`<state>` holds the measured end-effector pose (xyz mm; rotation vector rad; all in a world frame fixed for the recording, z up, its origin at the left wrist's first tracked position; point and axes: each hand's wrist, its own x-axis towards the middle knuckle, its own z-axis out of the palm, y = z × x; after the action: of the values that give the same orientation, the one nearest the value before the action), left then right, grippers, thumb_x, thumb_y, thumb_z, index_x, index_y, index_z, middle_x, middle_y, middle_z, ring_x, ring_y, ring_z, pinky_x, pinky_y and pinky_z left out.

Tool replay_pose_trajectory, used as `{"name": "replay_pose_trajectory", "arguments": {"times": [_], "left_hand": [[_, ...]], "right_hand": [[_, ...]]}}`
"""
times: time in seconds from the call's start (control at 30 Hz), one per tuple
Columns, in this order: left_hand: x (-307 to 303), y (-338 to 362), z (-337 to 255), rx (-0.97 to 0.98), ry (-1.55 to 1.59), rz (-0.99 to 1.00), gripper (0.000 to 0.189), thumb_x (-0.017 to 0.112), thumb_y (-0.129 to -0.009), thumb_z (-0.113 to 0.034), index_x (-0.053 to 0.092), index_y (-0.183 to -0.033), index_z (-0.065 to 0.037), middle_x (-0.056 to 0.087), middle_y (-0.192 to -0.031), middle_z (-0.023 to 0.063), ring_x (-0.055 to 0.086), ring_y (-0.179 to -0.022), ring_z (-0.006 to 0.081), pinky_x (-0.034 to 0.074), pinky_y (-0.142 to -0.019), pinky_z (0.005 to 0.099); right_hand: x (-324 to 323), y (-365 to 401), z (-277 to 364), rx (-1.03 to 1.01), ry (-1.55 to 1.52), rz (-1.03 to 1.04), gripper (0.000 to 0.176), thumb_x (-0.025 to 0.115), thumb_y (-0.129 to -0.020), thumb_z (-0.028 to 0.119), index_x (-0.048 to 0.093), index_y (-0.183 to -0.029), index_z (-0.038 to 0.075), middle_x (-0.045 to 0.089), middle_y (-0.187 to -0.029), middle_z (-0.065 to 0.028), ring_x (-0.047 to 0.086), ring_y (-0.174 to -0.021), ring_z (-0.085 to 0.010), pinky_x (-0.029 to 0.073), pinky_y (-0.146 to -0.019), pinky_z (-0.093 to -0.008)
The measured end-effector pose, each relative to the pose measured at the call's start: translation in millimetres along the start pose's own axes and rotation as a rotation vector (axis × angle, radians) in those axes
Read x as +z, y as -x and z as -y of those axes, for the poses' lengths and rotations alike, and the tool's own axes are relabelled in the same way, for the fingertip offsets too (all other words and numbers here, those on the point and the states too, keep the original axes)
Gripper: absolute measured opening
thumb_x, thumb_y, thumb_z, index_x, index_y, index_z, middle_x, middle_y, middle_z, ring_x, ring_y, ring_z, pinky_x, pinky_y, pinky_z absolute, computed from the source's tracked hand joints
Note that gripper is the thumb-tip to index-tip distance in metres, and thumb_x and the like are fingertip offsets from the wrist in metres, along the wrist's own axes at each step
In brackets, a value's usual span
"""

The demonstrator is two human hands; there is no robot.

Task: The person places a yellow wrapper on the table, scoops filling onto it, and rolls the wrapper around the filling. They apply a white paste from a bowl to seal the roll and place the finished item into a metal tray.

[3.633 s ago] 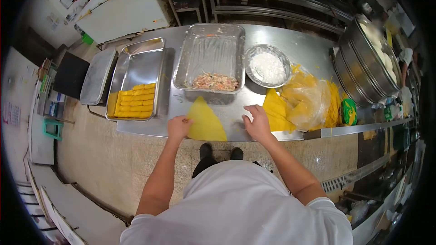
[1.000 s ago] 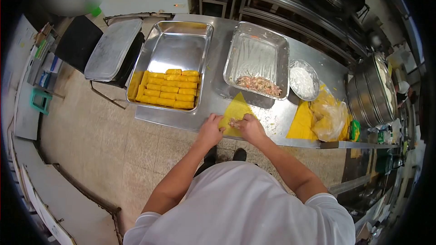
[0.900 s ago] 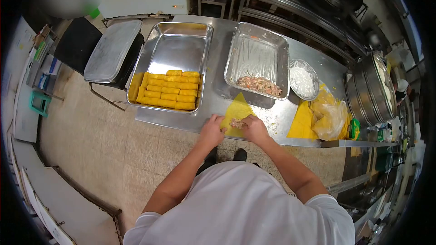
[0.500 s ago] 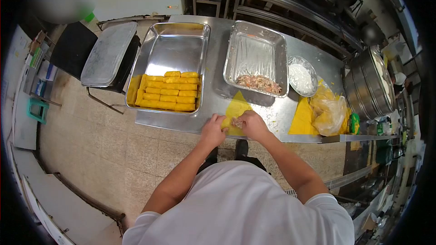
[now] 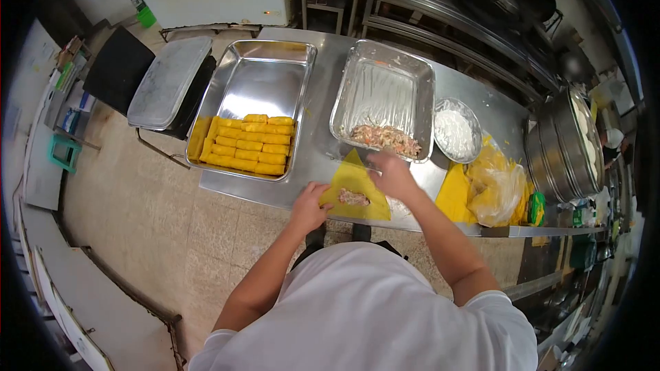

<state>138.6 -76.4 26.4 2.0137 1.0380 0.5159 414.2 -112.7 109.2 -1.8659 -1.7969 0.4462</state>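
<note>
A yellow triangular wrapper (image 5: 350, 177) lies flat at the table's front edge, its point facing away from me. On its lower middle rests a short log of pinkish minced filling (image 5: 354, 197). My left hand (image 5: 309, 207) touches the wrapper's left edge, thumb and fingers apart. Above the wrapper's right side is my right hand (image 5: 393, 175), slightly blurred, with thumb and fingers apart and nothing visible in them. Just beyond it stands a deep metal tray (image 5: 337, 113), with minced filling (image 5: 386, 139) gathered at its near end.
At left, a metal tray (image 5: 311, 69) holds rows of yellow rolls (image 5: 247, 145). To the right are a bowl of white paste (image 5: 455, 130), yellow wrappers (image 5: 452, 189) with a plastic bag (image 5: 496, 192), and stacked steamers (image 5: 560, 148). A lidded container (image 5: 172, 82) stands beyond the table's left end.
My right hand has let go of the filling, leaving it on the wrapper, and moved up and right toward the filling tray. My left hand has shifted slightly left and down.
</note>
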Motion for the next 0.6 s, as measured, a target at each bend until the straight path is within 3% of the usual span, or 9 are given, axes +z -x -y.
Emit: {"name": "replay_pose_trajectory", "arguments": {"times": [0.07,0.17,0.27,0.47,0.6], "left_hand": [[-2,-1,-3,-0.022,-0.004,0.002,0.053,0.083,-0.084,-0.010,0.067,-0.135,-0.006,0.064,-0.129,0.0142,0.064,-0.119,0.0396,0.054,-0.101,0.0476],[-1,-1,-4,-0.045,-0.038,0.014,0.053,0.083,-0.084,-0.010,0.067,-0.135,-0.006,0.064,-0.129,0.0142,0.065,-0.119,0.0397,0.054,-0.100,0.0476],[3,-1,-2,-0.059,-0.025,-0.003,0.054,0.083,-0.084,-0.010,0.067,-0.135,-0.006,0.064,-0.128,0.0141,0.065,-0.118,0.0397,0.055,-0.100,0.0477],[-1,1,-11,-0.074,-0.010,-0.018,0.053,0.084,-0.084,-0.006,0.069,-0.135,-0.006,0.066,-0.124,0.0145,0.065,-0.117,0.0389,0.054,-0.099,0.0454],[-2,0,-13,-0.090,-0.019,-0.013,0.053,0.083,-0.084,-0.008,0.069,-0.135,-0.006,0.065,-0.125,0.0149,0.065,-0.117,0.0392,0.054,-0.099,0.0459]], "right_hand": [[-27,-37,1,0.142,0.155,0.087,0.033,0.078,-0.085,0.015,0.075,-0.114,-0.001,0.073,-0.114,-0.0275,0.070,-0.108,-0.0465,0.057,-0.095,-0.0524],[-19,-73,-34,0.080,0.185,0.298,0.029,0.078,-0.086,0.017,0.076,-0.109,-0.001,0.074,-0.114,-0.0292,0.071,-0.107,-0.0470,0.057,-0.094,-0.0521],[-17,-89,-33,0.077,0.233,0.425,0.033,0.083,-0.084,0.019,0.078,-0.110,-0.001,0.076,-0.105,-0.0247,0.073,-0.106,-0.0422,0.057,-0.097,-0.0487],[-30,-90,-24,0.072,0.130,0.362,0.023,0.077,-0.088,0.016,0.081,-0.106,0.003,0.078,-0.103,-0.0233,0.076,-0.095,-0.0400,0.060,-0.087,-0.0465],[-18,-64,-2,0.054,-0.059,0.515,0.020,0.075,-0.089,0.013,0.082,-0.105,0.002,0.078,-0.100,-0.0232,0.076,-0.091,-0.0391,0.061,-0.085,-0.0460]]}}
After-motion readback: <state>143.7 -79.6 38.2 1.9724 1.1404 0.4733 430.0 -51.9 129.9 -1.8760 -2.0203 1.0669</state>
